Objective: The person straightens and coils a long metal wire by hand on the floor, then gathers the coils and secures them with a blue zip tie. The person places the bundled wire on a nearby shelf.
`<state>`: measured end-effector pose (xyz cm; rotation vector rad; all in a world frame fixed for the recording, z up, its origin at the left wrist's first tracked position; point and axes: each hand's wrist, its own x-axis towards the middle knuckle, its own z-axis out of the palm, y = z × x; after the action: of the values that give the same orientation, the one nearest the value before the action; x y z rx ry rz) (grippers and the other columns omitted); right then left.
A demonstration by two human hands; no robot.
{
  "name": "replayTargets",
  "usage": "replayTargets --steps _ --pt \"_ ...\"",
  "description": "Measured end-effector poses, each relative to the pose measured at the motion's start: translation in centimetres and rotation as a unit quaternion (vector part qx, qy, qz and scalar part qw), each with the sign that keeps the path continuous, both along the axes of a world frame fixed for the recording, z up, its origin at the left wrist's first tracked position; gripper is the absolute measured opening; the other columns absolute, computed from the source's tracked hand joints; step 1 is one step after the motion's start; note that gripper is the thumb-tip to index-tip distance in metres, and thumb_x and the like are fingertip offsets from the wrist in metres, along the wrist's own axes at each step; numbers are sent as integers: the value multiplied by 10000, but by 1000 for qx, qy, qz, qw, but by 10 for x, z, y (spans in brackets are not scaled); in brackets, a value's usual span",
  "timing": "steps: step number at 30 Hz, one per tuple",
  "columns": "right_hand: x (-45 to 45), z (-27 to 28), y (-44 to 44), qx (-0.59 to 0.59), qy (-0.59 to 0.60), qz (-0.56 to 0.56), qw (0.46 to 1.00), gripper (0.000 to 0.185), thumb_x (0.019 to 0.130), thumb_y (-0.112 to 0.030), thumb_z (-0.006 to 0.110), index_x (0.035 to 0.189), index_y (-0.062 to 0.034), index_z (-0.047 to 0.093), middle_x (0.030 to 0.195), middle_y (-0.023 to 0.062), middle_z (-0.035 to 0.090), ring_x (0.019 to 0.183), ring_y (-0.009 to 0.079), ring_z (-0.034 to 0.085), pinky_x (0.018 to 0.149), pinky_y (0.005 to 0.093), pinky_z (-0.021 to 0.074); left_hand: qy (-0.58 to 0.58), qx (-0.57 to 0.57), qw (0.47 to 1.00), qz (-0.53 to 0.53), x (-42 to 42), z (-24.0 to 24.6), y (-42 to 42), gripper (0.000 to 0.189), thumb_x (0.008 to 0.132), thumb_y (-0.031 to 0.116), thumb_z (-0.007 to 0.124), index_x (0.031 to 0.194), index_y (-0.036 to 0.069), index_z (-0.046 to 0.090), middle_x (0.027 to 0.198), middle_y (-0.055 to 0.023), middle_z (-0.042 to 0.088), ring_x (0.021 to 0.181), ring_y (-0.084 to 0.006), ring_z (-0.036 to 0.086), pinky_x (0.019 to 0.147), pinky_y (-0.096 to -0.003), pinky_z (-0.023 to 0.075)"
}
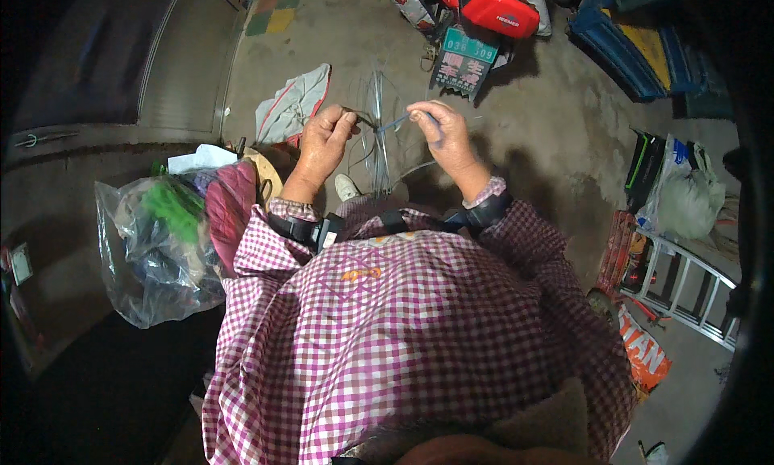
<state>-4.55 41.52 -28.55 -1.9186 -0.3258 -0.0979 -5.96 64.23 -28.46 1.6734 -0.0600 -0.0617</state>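
A loose bundle of thin, shiny strands (378,156), wire or plastic, stretches away from my lap, with stray strands looping out at its sides. My left hand (326,139) pinches a dark strand between thumb and forefinger, left of the bundle. To the right, my right hand (444,132) grips a thin blue strip (394,123) between thumb and fingers. The dark strand and the blue strip meet at the bundle; whether they are knotted there cannot be told.
On the left are a clear plastic bag (151,253) of cloths and a grey cloth (293,102) with red edging. A vehicle's red rear box (500,14) stands ahead. A metal ladder (689,283) and an orange bag (644,350) lie at the right.
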Motion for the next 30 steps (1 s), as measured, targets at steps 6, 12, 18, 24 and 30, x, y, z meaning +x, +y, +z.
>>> replayTargets --steps 6,12,18,24,30 --pt "31 -14 26 358 261 50 895 240 938 -239 473 979 -28 579 935 84 621 877 222 601 818 327 454 89 -158 983 22 12 2 0 280 946 247 452 865 7 573 855 -51 620 728 -121 581 674 -261 475" --pt "41 -55 49 52 137 184 972 154 878 -179 495 924 -51 566 783 77 568 661 205 538 631 364 465 -22 65 998 -1 -4 9 -3 330 917 269 464 714 23 549 644 -55 544 598 -135 501 551 -297 411" --pt "42 -45 60 -156 31 197 967 215 846 -152 454 790 4 590 781 203 599 706 339 579 643 422 454 22 -6 1000 21 -11 10 10 308 895 220 499 661 24 540 572 -39 518 496 -107 482 452 -273 381" --pt "37 -23 61 -296 -9 205 933 245 851 -183 463 856 21 599 842 215 620 808 340 612 712 435 468 -58 62 996 35 -17 14 43 288 871 238 495 702 11 550 625 -73 534 579 -175 495 554 -330 415" --pt "0 -16 100 -253 71 212 941 294 791 -174 541 1008 23 536 923 200 621 868 359 600 750 426 463 -137 125 982 -20 -28 44 50 265 850 232 547 766 -19 568 712 -181 574 649 -284 570 602 -384 435"
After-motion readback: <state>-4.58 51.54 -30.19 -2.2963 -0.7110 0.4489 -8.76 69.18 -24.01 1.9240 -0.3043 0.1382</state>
